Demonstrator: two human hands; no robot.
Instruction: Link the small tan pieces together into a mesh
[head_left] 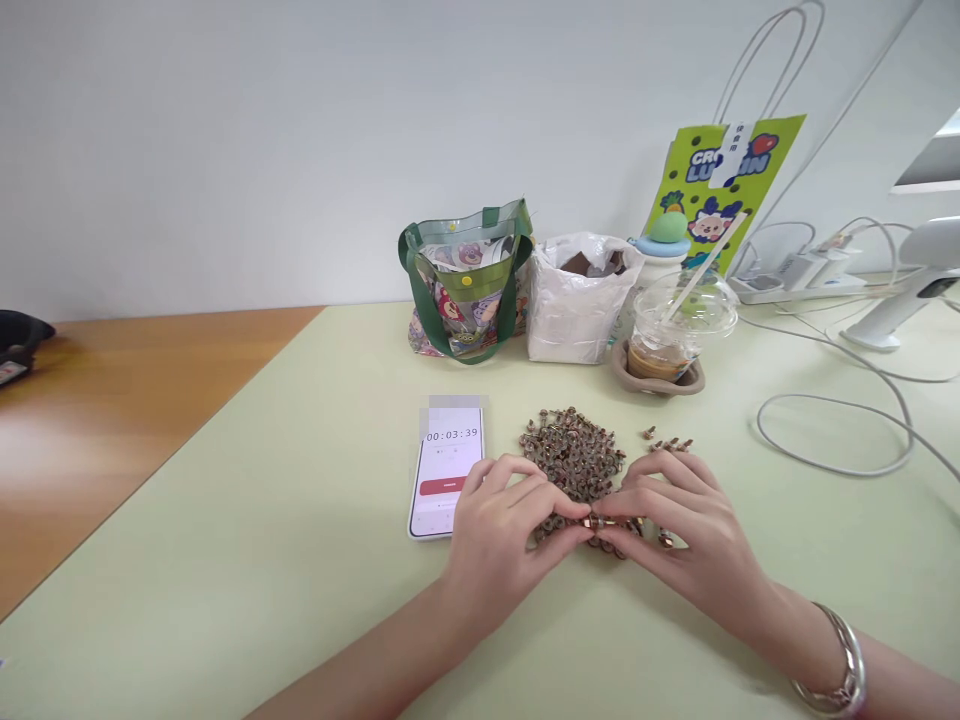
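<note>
A heap of small bronze-coloured screws [574, 450], apparently with washers, lies on the pale green table. Just above its near edge, my left hand [504, 518] and my right hand [694, 530] meet fingertip to fingertip. Both are closed in a pinch on a small metal screw [598, 521] between them. Fingertips partly cover it, so its full shape is hidden. A few loose screws [671, 445] lie beyond my right hand, apart from the heap. Another small metal piece [665, 539] rests under that hand's fingers.
Left of the heap lies a phone [442, 460] showing a timer. Along the back stand a clear bag with green straps [466, 290], a white bag [566, 320], a plastic cup [664, 345] in a cardboard holder and a green paper bag [712, 190]. Cables [832, 400] run across the right.
</note>
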